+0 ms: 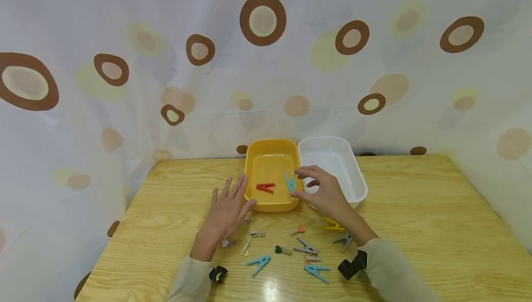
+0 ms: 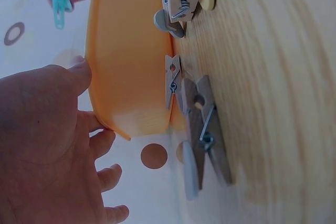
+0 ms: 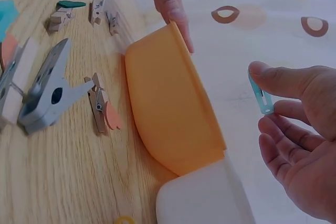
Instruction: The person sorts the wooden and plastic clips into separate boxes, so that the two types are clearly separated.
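Wooden surface [image 1: 415, 209] before us, spotted cloth [image 1: 232, 75] behind; our right fingers [image 1: 309, 171] pinch a blue clothespin [image 1: 290, 184], our outstretched left fingers [image 1: 239, 188] touch the yellow tub [image 1: 272, 166]!

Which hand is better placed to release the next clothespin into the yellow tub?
Likely the right hand: it pinches the light blue clothespin over the yellow tub, while the left hand touches the tub.

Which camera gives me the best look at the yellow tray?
The head view: it alone shows inside the yellow tray, with the red clothespin lying in it. The left wrist view shows its outer wall and rim edge; the right wrist view shows the same, beside the white tray.
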Available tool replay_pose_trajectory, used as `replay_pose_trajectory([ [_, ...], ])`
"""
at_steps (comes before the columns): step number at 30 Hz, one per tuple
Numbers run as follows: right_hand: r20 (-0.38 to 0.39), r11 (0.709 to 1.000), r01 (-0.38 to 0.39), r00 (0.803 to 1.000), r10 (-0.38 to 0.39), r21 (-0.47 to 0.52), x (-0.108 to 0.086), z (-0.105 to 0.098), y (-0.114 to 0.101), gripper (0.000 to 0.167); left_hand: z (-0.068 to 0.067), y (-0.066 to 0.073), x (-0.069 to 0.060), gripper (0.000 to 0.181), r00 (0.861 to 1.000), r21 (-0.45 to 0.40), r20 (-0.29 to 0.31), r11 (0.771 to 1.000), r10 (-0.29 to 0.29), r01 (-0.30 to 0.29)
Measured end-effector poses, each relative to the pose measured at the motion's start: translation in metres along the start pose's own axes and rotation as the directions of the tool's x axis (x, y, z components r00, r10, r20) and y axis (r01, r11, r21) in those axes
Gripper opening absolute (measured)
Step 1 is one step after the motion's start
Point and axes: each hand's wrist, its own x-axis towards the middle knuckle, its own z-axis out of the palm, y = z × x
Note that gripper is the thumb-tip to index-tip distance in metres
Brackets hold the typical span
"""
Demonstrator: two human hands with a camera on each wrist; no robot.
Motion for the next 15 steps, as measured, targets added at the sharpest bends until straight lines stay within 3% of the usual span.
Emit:
replay_pose_trajectory([
  [6,-0.011,0.999,-0.026,1.0,0.026,0.021,0.01,0.013,0.005,0.05,0.0,0.001,0.0,0.073,1.0,-0.001,0.005,1.0,0.003,-0.003],
  [15,0.032,0.998,-0.066,0.997,0.066,0.013,0.033,0.029,0.001,0.051,-0.001,0.0,0.0,0.074,1.0,0.018,0.002,1.0,0.002,-0.003],
])
